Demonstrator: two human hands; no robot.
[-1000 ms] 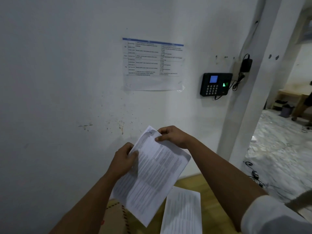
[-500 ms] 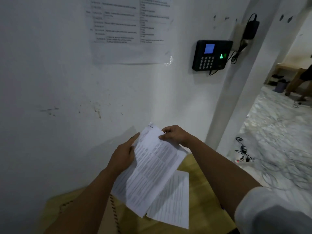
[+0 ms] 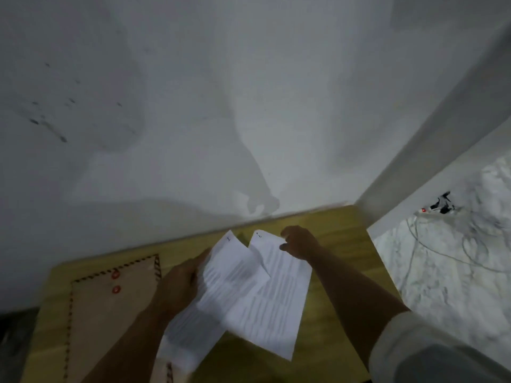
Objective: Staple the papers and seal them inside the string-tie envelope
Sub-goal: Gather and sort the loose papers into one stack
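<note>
My left hand (image 3: 179,283) grips a bent printed sheet (image 3: 221,288) by its left edge, above the wooden table (image 3: 340,230). A second printed sheet (image 3: 279,299) lies flat on the table, partly under the first. My right hand (image 3: 300,241) hovers at that second sheet's top right corner with its fingers curled; whether they pinch the paper is unclear. A brown string-tie envelope (image 3: 110,313) with two red button discs and a striped border lies flat on the left of the table. No stapler is in view.
A white wall (image 3: 221,106) stands right behind the table's far edge. To the right, a white pillar (image 3: 431,150) and a marble floor with a power strip and tangled cables (image 3: 439,208).
The camera tilted down, so the wall notice and keypad left the view. My right hand let go of the held sheet and moved to the second sheet's top corner. The envelope came into view.
</note>
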